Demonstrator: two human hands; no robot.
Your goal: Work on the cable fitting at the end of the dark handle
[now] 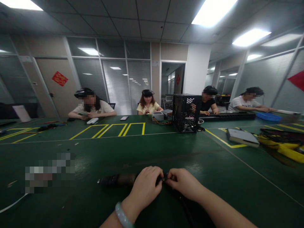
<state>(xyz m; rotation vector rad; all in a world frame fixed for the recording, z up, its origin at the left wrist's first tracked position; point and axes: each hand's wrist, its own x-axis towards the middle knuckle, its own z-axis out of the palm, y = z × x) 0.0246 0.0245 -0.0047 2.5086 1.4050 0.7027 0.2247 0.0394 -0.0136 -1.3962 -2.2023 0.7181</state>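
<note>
A dark, slim, cylindrical tool with a metal tip, in looks an electric screwdriver [118,180], lies across the green table in front of me, its tip to the left. My left hand [148,183], with a pale bangle on the wrist, is closed around its right end. Right beside it, my right hand [181,182] pinches a small black cable end [165,178] between thumb and fingers. The two hands nearly touch at that spot. A dark cord seems to run down from under my right hand. Whether the cable end sits in the tool is hidden by my fingers.
A black computer case [186,113] stands ahead on the green table [114,152]. To the right lie a silver box [242,137] and yellow trays [291,152]. A blurred-out object with a white cable [14,202] is at left. Several people sit across the table.
</note>
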